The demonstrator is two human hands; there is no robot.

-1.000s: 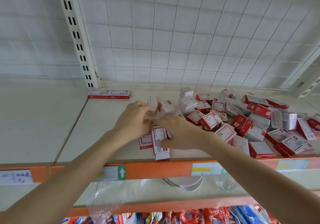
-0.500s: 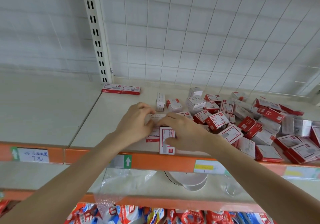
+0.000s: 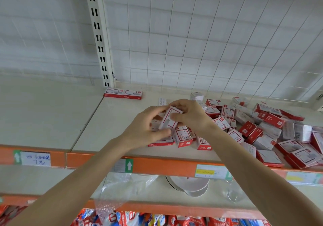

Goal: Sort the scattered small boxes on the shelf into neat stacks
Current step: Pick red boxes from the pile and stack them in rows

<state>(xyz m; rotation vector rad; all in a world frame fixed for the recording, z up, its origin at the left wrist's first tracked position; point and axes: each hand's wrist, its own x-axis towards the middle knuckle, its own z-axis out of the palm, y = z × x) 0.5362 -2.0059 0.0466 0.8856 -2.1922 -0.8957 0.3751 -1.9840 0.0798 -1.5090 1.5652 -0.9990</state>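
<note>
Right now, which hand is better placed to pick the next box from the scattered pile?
Likely right: the right hand sits nearest the scattered pile; the left hand, also pinching the held box, is farther.

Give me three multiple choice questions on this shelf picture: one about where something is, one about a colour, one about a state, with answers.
1. Where does the neat pair of boxes lie?
A) at the back of the shelf, beside the slotted upright
B) at the front edge
C) on the lower shelf

2. What colour is the shelf's front strip?
A) blue
B) orange
C) grey

3. The red and white box in the middle is:
A) lying flat on the shelf
B) held tilted by the left hand and right hand
C) inside a bag

Answers: 1 A, the pair sits at the upright's foot. 2 B, the strip is plainly orange. 3 B, fingers of both hands pinch it.
</note>
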